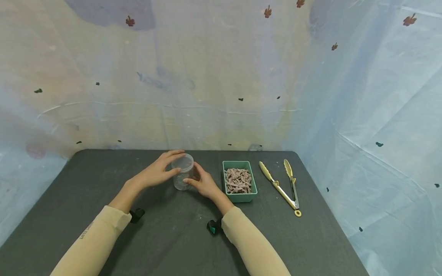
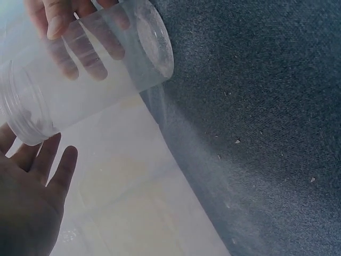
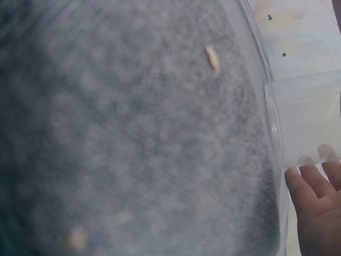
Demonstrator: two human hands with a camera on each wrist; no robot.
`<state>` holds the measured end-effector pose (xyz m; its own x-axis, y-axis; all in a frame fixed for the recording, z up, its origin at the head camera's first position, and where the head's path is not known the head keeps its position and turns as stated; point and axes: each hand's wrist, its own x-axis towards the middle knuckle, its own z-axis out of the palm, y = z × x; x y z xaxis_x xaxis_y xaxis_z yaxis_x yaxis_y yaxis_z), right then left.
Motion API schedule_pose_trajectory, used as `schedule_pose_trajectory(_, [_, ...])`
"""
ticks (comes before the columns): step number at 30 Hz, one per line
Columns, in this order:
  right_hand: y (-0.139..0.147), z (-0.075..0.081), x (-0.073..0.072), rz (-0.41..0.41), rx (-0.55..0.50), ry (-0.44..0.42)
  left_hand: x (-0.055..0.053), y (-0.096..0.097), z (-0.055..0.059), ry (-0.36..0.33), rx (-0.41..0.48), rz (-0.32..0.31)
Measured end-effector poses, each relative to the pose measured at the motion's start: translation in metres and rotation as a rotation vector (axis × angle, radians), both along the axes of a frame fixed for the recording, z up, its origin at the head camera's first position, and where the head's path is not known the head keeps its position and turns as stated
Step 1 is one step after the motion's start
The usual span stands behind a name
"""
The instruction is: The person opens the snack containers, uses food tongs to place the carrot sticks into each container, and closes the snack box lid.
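A clear plastic jar stands upright on the dark table, left of a green tub. My left hand grips the jar's clear lid from the left, thumb at the near side and fingers reaching round the far side. From the right, my right hand holds the jar's body between thumb and fingers. Its fingertips show through the clear wall in the left wrist view, where the ribbed lid end lies by my left fingers. No contents are visible inside the jar.
The green tub holds many greyish-pink strips. Right of it lie spread gold-coloured tongs. Small crumbs are scattered on the dark table. Plastic sheeting hangs behind the table and on its right.
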<state>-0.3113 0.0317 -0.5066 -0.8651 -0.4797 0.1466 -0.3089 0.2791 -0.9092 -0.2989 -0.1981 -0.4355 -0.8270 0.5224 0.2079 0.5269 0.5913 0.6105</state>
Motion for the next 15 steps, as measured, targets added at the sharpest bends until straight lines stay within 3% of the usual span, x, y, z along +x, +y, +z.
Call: schedule_pose_trajectory(15, [-0.0004, -0.0003, -0.0003, 0.017, -0.015, 0.001, 0.0024, 0.005, 0.003, 0.062, -0.015, 0.106])
